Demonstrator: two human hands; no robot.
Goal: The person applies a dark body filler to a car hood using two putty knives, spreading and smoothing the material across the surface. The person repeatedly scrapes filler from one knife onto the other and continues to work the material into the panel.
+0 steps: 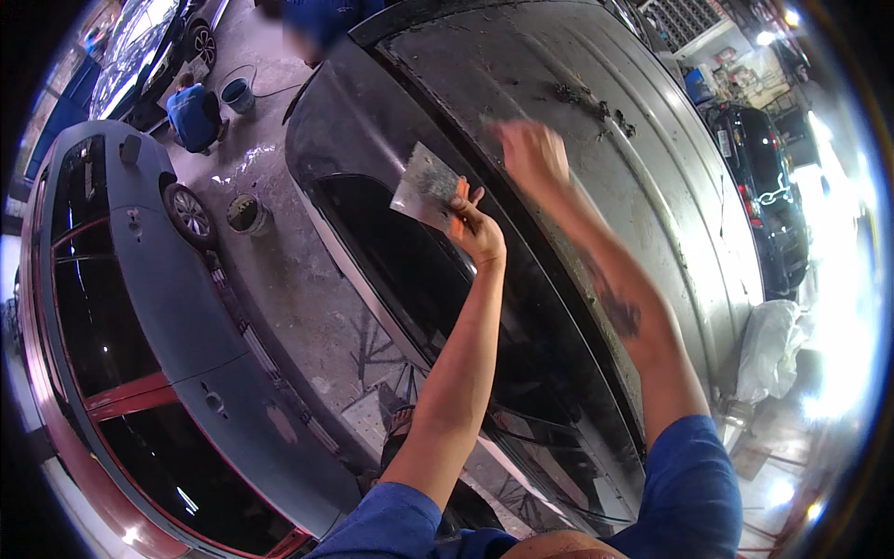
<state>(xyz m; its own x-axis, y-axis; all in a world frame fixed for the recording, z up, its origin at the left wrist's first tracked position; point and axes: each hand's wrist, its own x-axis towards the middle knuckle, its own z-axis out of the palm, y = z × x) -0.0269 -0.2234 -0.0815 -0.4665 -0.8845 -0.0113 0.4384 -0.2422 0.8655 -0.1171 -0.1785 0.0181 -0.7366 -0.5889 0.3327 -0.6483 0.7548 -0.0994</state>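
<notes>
My left hand (480,228) grips a wide scraper (426,189) by its orange edge, thumb and fingers closed round it. The flat grey blade carries dark smears and hangs above the side of a dark car (340,107). Over the bare, ribbed metal roof (643,186) of that car is my right hand (535,158), closed and blurred by motion. Whatever its fingers hold is too smeared to make out. Dark crumbly debris (596,104) lies on the roof just beyond it. A black strip runs along the roof edge between my two hands.
On the left stands a grey and red car (177,252). A bucket (250,216) and a blue bucket (237,95) stand on the wet floor, near a crouching person (194,116). Another person in blue (326,23) is at the far end. White plastic sheeting (771,349) hangs at right.
</notes>
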